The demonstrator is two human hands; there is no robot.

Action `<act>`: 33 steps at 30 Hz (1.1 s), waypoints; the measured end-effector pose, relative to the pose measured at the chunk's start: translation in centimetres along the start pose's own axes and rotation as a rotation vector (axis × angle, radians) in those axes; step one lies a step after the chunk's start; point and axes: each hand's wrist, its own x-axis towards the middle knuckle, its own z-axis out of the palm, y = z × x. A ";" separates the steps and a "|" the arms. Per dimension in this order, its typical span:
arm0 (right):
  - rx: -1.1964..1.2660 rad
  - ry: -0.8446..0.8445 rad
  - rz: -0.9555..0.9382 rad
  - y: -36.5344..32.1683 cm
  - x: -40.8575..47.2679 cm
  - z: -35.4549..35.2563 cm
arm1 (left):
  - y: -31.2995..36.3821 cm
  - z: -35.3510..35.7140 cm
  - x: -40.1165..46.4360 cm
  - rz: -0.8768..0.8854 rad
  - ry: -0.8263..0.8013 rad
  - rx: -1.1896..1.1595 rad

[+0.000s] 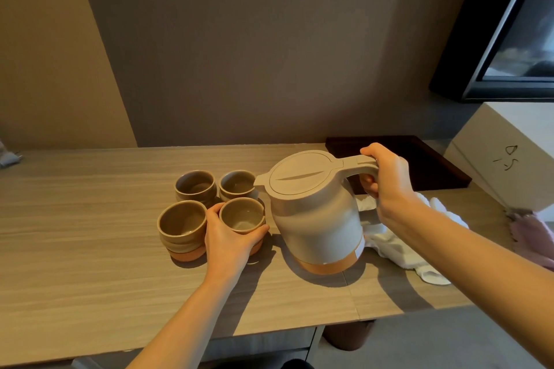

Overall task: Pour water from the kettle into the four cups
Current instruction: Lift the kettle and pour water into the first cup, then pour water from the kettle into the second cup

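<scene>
Right grip (386, 177) clasps the kettle (314, 213) handle; left grip (227, 237) wraps the near cup (242, 216).

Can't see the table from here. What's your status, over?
Right hand gripping kettle handle, spout over far right cup. Left hand steadying near right cup. Cloth behind kettle, not blocking.

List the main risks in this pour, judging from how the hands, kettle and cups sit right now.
1. The left hand wraps the near-right brown ceramic cup, beside the beige electric kettle; an off-target stream could wet or scald its fingers.
2. The four cups stand tightly clustered, so tipping the spout may splash between them onto the pale wooden tabletop.
3. Only the right hand holds the handle, so the kettle may wobble.
</scene>
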 end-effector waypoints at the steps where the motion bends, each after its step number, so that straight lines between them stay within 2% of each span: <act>1: 0.002 -0.004 -0.002 0.0 0.0 0.0 | 0.0 0.0 0.0 0.002 -0.004 -0.002; 15: -0.032 -0.007 -0.027 -0.7 -1.5 0.3 | 0.7 -2.0 -1.3 0.047 -0.077 0.172; 29: -0.047 -0.029 -0.041 -1.1 -3.6 1.1 | -0.5 -9.5 -1.4 0.255 0.132 0.157; 31: -0.048 -0.031 -0.045 -1.3 -3.7 1.2 | -1.0 -9.8 -0.6 0.213 0.178 0.196; 33: -0.049 -0.042 -0.055 -1.4 -3.9 1.2 | -1.5 -9.9 0.3 0.095 0.162 0.150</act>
